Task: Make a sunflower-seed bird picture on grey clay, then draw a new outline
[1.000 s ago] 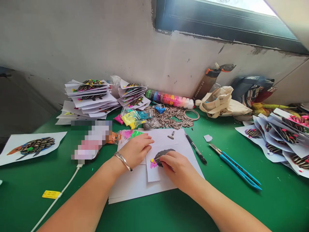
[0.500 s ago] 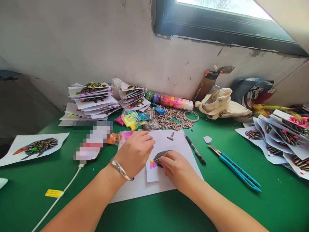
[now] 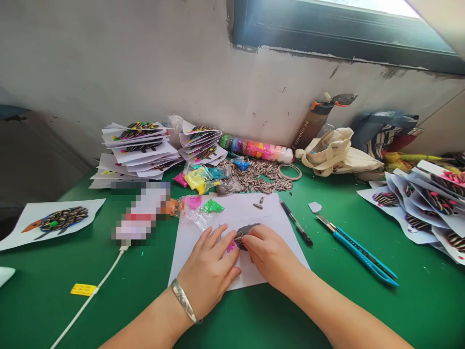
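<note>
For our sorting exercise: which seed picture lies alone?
The far-left seed picture with the orange head; the others lie in stacks or at the hands.

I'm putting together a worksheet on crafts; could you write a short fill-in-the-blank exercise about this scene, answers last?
1. The bracelet is on the person's ____ wrist.
2. The clay showing between the fingers of the left hand is ____.
3. The pen lies beside the white paper, on its ____ side.
4. The knife has a ____ handle.

Missing words: left; pink; right; blue.
</note>
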Tool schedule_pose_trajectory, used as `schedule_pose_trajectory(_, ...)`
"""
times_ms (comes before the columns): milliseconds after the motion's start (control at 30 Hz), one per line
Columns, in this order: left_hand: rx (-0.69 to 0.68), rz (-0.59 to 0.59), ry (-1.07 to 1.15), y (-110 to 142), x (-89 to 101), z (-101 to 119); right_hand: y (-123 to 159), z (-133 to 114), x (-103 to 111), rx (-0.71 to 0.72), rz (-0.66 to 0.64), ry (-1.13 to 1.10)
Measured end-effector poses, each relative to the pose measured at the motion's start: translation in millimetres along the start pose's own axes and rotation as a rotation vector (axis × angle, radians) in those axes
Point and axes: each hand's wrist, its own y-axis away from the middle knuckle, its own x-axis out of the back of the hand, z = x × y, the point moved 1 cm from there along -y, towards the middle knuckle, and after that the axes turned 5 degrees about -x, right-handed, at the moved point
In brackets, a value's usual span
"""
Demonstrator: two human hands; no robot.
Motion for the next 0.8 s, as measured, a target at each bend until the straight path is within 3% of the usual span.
schedule_pose_trajectory(400, 0.009, 0.02, 0.046, 2.6, -5.0, 1.0, -1.7, 0.1, -4.1, 0.031, -0.019, -0.002)
schedule_pose_trajectory(800, 0.031, -0.001, 0.036, 2.2, -5.6, 0.4, -0.8, 7.0, 17.2, -0.09, -0.022, 0.012)
